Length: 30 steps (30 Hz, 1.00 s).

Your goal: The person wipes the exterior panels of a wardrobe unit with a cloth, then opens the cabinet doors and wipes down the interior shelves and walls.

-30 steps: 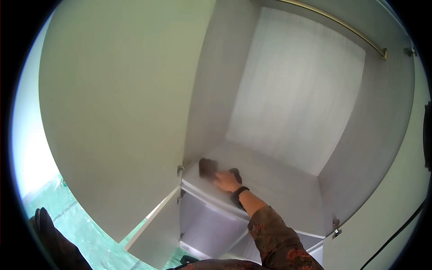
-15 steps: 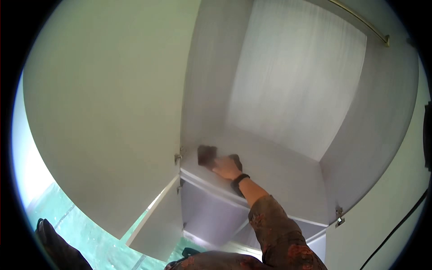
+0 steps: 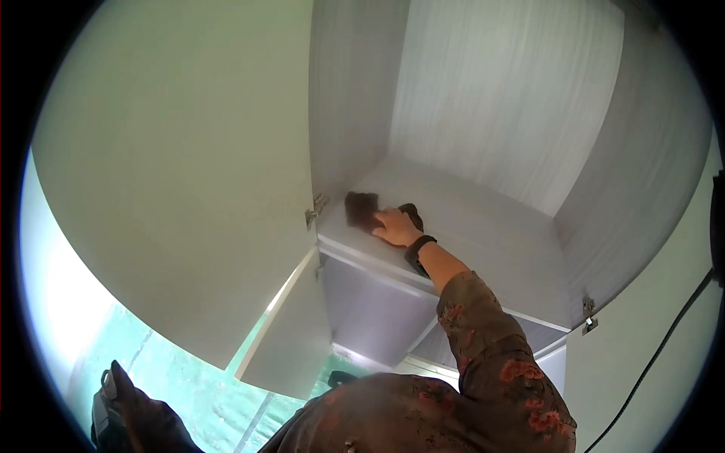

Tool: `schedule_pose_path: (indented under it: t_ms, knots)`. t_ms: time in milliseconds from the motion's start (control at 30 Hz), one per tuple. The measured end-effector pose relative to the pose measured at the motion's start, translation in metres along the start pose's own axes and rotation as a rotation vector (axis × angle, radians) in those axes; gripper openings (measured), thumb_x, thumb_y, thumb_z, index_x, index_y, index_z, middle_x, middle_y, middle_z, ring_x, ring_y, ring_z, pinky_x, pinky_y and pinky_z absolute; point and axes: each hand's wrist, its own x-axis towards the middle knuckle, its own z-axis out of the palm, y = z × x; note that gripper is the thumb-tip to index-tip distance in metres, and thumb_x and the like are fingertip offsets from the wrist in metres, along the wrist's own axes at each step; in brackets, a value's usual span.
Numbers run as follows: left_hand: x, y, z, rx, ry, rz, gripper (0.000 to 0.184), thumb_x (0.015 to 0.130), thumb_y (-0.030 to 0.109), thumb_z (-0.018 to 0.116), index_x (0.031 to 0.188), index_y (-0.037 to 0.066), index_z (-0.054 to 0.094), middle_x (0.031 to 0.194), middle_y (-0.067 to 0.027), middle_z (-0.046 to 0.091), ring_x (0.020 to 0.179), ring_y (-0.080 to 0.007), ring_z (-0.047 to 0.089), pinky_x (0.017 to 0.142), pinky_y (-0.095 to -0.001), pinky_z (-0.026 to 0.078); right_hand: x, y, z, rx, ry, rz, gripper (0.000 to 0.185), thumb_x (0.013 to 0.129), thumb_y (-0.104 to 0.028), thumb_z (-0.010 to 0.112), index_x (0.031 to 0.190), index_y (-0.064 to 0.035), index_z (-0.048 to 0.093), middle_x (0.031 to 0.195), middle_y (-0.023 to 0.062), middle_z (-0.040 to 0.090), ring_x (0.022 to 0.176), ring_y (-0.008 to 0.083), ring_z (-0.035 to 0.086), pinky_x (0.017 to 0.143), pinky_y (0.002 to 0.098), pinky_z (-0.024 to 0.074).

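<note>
Right hand (image 3: 396, 226) closed over a brown cloth (image 3: 362, 209), with the cloth set on the shelf (image 3: 502, 249) of an open cabinet, near the front left corner. Dark material (image 3: 411, 214) protruding at the far side of the same hand; cannot tell whether part of the cloth. Black wristband (image 3: 418, 254) next to a brown sleeve (image 3: 491, 325) with red flower pattern. Left hand (image 3: 143, 411) at lower left, in deep shadow; cannot tell whether grasping or released. At left, bounding access: large pale door (image 3: 174, 166), swung outward on a metal hinge (image 3: 316, 211) near the cloth. Below: smaller door (image 3: 283, 332), also open, beside the lower compartment (image 3: 377, 309). At right: second hinge (image 3: 589, 313), pale right door (image 3: 604, 370) and black cable (image 3: 655, 356) running diagonally across. At rear: grained back panel (image 3: 506, 98). Underneath: green floor (image 3: 204, 381), partly hidden by the large pale door and clothing
</note>
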Motion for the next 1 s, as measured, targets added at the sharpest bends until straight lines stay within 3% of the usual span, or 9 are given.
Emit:
schedule_pose_path:
  t_ms: [200, 400, 500, 567, 633, 767, 833, 867, 1000]
  knots:
    - [-0.011, 0.026, -0.011, 0.194, 0.047, 0.111, 0.038, 0.094, 0.03, 0.051, 0.11, -0.003, 0.06, 0.097, -0.0208, 0.062, 0.088, -0.04, 0.06, 0.076, -0.0484, 0.049, -0.006, 0.002, -0.001, 0.004, 0.042, -0.032, 0.049, 0.085, -0.034, 0.059, 0.122, -0.0031, 0.055, 0.115, 0.0244, 0.054, 0.107, 0.0419, 0.051, 0.091, 0.0496, 0.0415]
    - [-0.043, 0.035, -0.014, 0.406, 0.117, 0.159, 0.038, 0.094, 0.029, 0.051, 0.109, -0.004, 0.061, 0.094, -0.0215, 0.064, 0.086, -0.0406, 0.061, 0.075, -0.0485, 0.05, -0.003, 0.009, 0.003, 0.006, 0.017, -0.013, 0.05, 0.085, -0.036, 0.059, 0.125, -0.0064, 0.053, 0.116, 0.0246, 0.052, 0.107, 0.0426, 0.051, 0.091, 0.0489, 0.042]
    - [-0.084, 0.029, -0.003, 0.595, 0.073, 0.04, 0.037, 0.095, 0.028, 0.051, 0.108, -0.005, 0.061, 0.093, -0.0218, 0.065, 0.085, -0.0409, 0.062, 0.075, -0.0485, 0.05, -0.005, 0.007, 0.003, -0.014, 0.04, -0.03, 0.05, 0.084, -0.037, 0.059, 0.125, -0.0078, 0.053, 0.116, 0.0242, 0.052, 0.107, 0.0429, 0.051, 0.09, 0.0485, 0.0426]
    - [-0.07, 0.022, 0.02, 0.289, 0.073, -0.22, 0.025, 0.092, 0.017, 0.057, 0.108, -0.001, 0.063, 0.093, -0.0177, 0.066, 0.083, -0.0323, 0.064, 0.073, -0.0421, 0.052, -0.005, 0.007, 0.002, -0.026, 0.03, -0.025, 0.051, 0.085, -0.037, 0.059, 0.125, -0.0074, 0.053, 0.116, 0.024, 0.052, 0.107, 0.0428, 0.051, 0.09, 0.0482, 0.0427]
    - [-0.113, 0.007, 0.032, 0.318, 0.115, -0.36, 0.024, 0.089, 0.023, 0.048, 0.086, 0.001, 0.058, 0.083, -0.0171, 0.063, 0.072, -0.0252, 0.059, 0.065, -0.0367, 0.046, -0.004, 0.007, 0.003, -0.036, 0.026, -0.018, 0.052, 0.085, -0.038, 0.059, 0.126, -0.007, 0.053, 0.116, 0.0239, 0.052, 0.107, 0.0428, 0.051, 0.09, 0.048, 0.0428]
    - [-0.154, 0.009, 0.049, 0.317, 0.036, -0.833, 0.024, 0.084, 0.018, 0.056, 0.085, -0.004, 0.064, 0.082, -0.0181, 0.066, 0.076, -0.0286, 0.063, 0.07, -0.0356, 0.049, -0.005, 0.012, 0.002, -0.018, 0.042, -0.052, 0.055, 0.086, -0.04, 0.059, 0.128, -0.0061, 0.051, 0.118, 0.0233, 0.051, 0.108, 0.042, 0.05, 0.092, 0.0472, 0.042]
    - [-0.199, 0.002, 0.052, 0.307, 0.017, -0.928, 0.018, 0.081, 0.012, 0.061, 0.085, -0.004, 0.065, 0.082, -0.0166, 0.066, 0.076, -0.0292, 0.063, 0.07, -0.0357, 0.048, -0.005, 0.011, 0.0, -0.01, 0.02, -0.049, 0.055, 0.086, -0.04, 0.059, 0.129, -0.0058, 0.051, 0.119, 0.0231, 0.051, 0.11, 0.0417, 0.05, 0.093, 0.0465, 0.0414]
    - [-0.214, 0.002, 0.055, 0.366, -0.02, -0.956, 0.012, 0.072, 0.004, 0.065, 0.083, -0.001, 0.065, 0.079, -0.0155, 0.065, 0.072, -0.0339, 0.062, 0.067, -0.0368, 0.049, -0.005, 0.009, 0.0, -0.004, 0.005, -0.041, 0.057, 0.085, -0.041, 0.06, 0.129, -0.0058, 0.051, 0.12, 0.023, 0.05, 0.112, 0.0411, 0.048, 0.095, 0.0459, 0.0404]
    - [-0.262, 0.004, 0.059, 0.477, -0.153, -1.003, 0.012, 0.07, 0.002, 0.067, 0.081, 0.0, 0.065, 0.078, -0.0156, 0.065, 0.071, -0.0337, 0.062, 0.066, -0.0382, 0.05, -0.006, 0.007, -0.017, 0.07, -0.122, -0.029, 0.062, 0.084, -0.043, 0.062, 0.131, -0.0053, 0.049, 0.125, 0.0226, 0.048, 0.118, 0.0396, 0.045, 0.1, 0.0445, 0.0375]
